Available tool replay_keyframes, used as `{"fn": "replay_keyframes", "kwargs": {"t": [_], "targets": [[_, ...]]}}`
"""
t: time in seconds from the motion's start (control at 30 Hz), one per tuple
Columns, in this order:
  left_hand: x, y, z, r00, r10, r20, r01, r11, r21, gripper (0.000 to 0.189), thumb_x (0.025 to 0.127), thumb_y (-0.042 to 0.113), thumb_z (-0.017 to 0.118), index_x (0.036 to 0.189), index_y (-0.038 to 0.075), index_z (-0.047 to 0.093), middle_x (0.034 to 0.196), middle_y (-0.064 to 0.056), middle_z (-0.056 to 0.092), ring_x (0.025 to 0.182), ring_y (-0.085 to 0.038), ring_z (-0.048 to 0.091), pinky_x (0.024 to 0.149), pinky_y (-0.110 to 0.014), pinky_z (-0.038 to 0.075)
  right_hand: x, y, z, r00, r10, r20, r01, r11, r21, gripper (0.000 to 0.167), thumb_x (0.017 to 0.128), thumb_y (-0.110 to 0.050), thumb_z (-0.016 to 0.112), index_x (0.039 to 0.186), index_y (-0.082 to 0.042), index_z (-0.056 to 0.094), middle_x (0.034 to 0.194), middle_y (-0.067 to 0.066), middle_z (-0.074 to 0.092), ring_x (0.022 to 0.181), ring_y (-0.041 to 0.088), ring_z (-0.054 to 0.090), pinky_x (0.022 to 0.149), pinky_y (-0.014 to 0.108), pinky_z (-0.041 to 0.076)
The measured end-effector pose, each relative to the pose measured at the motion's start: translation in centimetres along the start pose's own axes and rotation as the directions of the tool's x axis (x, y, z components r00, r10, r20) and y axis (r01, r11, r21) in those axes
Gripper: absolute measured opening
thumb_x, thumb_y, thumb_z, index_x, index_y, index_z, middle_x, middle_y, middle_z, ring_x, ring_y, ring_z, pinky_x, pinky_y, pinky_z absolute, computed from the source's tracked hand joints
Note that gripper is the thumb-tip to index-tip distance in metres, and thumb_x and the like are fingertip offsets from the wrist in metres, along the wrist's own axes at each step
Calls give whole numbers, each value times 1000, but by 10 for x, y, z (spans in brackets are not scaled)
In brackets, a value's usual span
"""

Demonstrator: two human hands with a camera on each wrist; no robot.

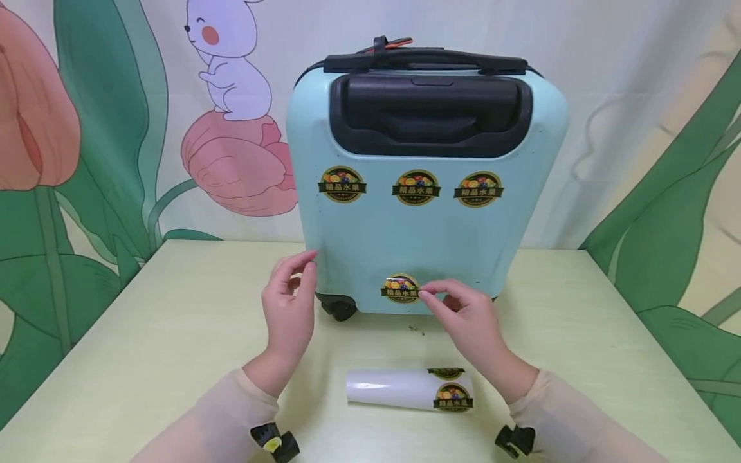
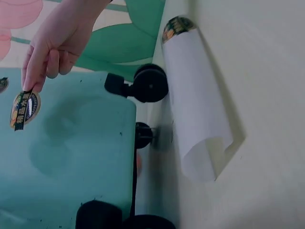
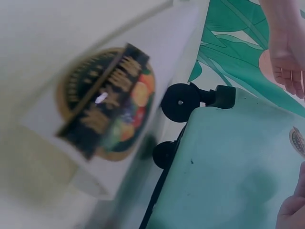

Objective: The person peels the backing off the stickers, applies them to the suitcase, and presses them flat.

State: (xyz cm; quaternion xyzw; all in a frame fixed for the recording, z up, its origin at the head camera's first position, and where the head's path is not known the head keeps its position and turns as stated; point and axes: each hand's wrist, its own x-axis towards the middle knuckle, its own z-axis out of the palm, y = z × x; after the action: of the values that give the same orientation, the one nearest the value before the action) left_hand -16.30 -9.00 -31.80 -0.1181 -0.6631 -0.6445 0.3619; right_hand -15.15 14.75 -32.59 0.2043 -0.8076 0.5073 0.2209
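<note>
And it's 精品水果 right across the suitcase! Three in a row up top: left sticker, middle sticker, right sticker, all with those same four characters on a dark banner. Down below, the low sticker says 精品水果 too, its edge at the right hand! Over to the roll: its front label reads 精品水果, its back label curves away, unreadable. Smaller print? Too tiny to make out!

Head bright | wrist views dimmer | sticker roll: glare, right-wrist blur
</note>
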Motion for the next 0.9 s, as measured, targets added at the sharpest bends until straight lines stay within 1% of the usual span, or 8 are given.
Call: {"fn": "replay_keyframes", "kwargs": {"t": [0.07, 0.13, 0.2, 0.33, 0.4, 0.53, 0.8, 0.9], "targets": [[5, 7, 0, 1000, 9, -11, -9, 1000, 8, 24, 89, -5, 51, 110, -10, 60, 105, -23, 56, 96, -20, 51, 76, -25, 41, 5, -1, 3, 1000, -18, -6, 18, 1000, -5, 6, 84, -10, 70, 89, -13, 72, 68, 1, 59, 46, 9, 35, 41, 23, 30], [10, 13, 0, 1000, -9, 12, 9, 1000, 22, 31, 90, -4, 49, 120, -11, 53, 117, -22, 50, 106, -25, 46, 85, -30, 39, 11, -3, 5, 1000, -26, -15, 26, 1000, -2, 6, 83, -9, 70, 88, -12, 72, 66, 2, 58, 45, 9, 34, 41, 23, 29], [16, 7, 1, 998, -24, 56, 22, 999, 42, 39, 93, 1, 48, 131, -8, 43, 129, -20, 44, 116, -28, 39, 94, -37, 35, 17, -5, 7, 999, -37, -24, 37, 999, 4, 6, 83, -8, 70, 88, -11, 72, 64, 1, 55, 45, 9, 33, 41, 23, 28], [27, -13, 0, 989, -33, 144, 21, 996, 85, 53, 96, 13, 46, 144, 3, 27, 144, -9, 31, 130, -21, 27, 104, -44, 24, 29, -9, 13, 996, -80, -41, 81, 996, 40, 7, 82, -7, 71, 88, -9, 72, 66, -1, 57, 46, 10, 34, 42, 23, 29], [31, -11, -1, 984, -34, 173, 18, 996, 92, 56, 96, 16, 44, 146, 4, 22, 148, -8, 26, 133, -21, 23, 106, -45, 21, 33, -13, 17, 993, -109, -44, 111, 992, 57, 7, 82, -6, 71, 88, -8, 72, 68, -3, 59, 46, 11, 35, 43, 23, 30], [36, 7, 2, 980, -46, 195, 29, 995, 91, 56, 96, 13, 41, 146, -1, 19, 149, -14, 23, 136, -25, 19, 107, -45, 17, 40, -17, 21, 987, -153, -51, 156, 986, 63, 6, 82, -6, 70, 88, -7, 72, 65, -2, 56, 47, 11, 36, 44, 23, 31], [42, 8, 7, 974, -39, 225, 27, 998, 56, 57, 96, 13, 37, 147, 1, 15, 151, -13, 20, 138, -19, 18, 110, -39, 15, 50, -20, 24, 982, -175, -68, 180, 981, 75, 7, 83, -7, 70, 89, -6, 73, 58, 1, 51, 46, 12, 35, 44, 23, 30], [43, 6, 10, 970, -43, 238, 39, 999, 22, 58, 96, 13, 37, 148, 2, 13, 151, -12, 20, 136, -19, 23, 109, -38, 19, 53, -21, 26, 979, -188, -74, 194, 978, 79, 7, 82, -7, 70, 88, -5, 73, 59, 2, 52, 46, 12, 35, 44, 23, 30]]}}
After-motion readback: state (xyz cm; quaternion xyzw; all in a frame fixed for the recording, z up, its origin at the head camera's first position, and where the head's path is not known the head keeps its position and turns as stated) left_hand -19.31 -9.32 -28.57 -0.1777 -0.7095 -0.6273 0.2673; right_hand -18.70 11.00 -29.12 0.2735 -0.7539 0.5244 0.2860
